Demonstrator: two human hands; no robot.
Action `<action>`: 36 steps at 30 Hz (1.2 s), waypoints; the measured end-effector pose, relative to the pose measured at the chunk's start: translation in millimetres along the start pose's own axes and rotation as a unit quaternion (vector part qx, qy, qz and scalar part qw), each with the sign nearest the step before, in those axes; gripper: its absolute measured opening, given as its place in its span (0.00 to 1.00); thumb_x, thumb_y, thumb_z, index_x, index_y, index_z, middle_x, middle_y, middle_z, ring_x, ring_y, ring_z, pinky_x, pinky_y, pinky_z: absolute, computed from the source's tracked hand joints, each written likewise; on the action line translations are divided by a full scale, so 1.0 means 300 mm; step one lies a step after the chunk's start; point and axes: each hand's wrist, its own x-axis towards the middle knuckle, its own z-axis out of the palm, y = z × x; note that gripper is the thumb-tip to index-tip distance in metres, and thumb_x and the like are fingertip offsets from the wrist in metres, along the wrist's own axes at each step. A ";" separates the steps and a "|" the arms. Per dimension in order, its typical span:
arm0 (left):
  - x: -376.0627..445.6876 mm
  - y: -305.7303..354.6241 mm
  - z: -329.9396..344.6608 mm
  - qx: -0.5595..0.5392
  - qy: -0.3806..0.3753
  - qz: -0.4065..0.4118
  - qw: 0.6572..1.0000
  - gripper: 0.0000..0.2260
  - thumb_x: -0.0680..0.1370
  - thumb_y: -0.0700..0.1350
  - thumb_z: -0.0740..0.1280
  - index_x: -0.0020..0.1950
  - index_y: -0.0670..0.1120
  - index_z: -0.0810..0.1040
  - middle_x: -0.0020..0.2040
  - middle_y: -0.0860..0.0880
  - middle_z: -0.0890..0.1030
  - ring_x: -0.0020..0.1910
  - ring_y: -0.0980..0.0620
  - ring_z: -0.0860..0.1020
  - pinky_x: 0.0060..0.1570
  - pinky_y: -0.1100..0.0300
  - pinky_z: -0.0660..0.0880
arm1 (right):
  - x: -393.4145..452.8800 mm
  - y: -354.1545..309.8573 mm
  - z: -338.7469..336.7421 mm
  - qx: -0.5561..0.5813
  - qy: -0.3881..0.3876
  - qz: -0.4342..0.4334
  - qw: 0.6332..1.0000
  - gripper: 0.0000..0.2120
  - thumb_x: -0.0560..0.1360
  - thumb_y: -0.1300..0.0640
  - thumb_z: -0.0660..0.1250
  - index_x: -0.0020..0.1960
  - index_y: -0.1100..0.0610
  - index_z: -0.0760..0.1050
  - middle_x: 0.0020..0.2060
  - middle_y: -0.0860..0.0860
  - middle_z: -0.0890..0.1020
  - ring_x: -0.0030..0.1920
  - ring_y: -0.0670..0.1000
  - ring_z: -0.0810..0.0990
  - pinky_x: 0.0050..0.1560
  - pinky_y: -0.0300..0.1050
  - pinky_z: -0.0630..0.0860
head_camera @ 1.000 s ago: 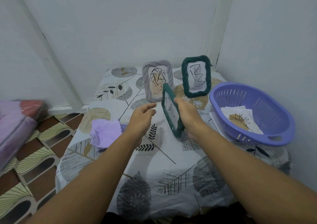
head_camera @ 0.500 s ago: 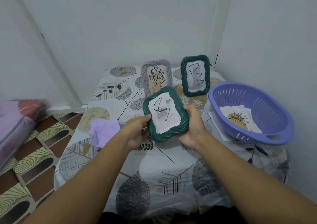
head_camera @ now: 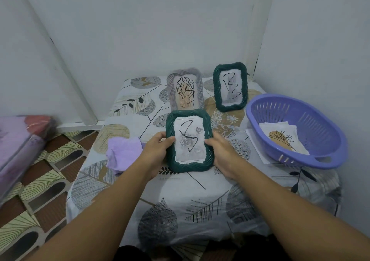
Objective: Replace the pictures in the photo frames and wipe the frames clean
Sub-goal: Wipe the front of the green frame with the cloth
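- Gripping the green frame (head_camera: 189,140) from both sides, the person holds it upright above the middle of the table (head_camera: 200,200), its front toward the camera.
- The left hand (head_camera: 156,150) clamps the frame's left edge, thumb across the rim and fingers curled behind.
- The right hand (head_camera: 222,152) clamps the right edge the same way, thumb lying on the front rim.
- The picture (head_camera: 189,139) inside the held frame shows grey roses under a black scribble.
- Farther back, a grey frame (head_camera: 185,90) stands on the left and a second green frame (head_camera: 230,86) on the right, both upright near the wall, each with a scribbled picture.
- A crumpled purple cloth (head_camera: 123,152) lies on the table just left of the left hand.
- At the right side sits a purple basket (head_camera: 320,132) with loose prints (head_camera: 280,138) inside; more paper pokes out under its near-left rim.
- A leaf-patterned cloth covers the table.
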 end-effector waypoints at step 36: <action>0.034 0.083 -0.403 0.655 0.172 -0.078 0.731 0.33 0.78 0.62 0.67 0.74 0.40 0.67 0.68 0.37 0.75 0.66 0.37 0.74 0.64 0.49 0.72 | 0.063 0.031 -0.035 -0.410 0.056 -0.044 0.909 0.23 0.77 0.42 0.67 0.70 0.46 0.73 0.61 0.53 0.77 0.61 0.57 0.78 0.65 0.59 0.76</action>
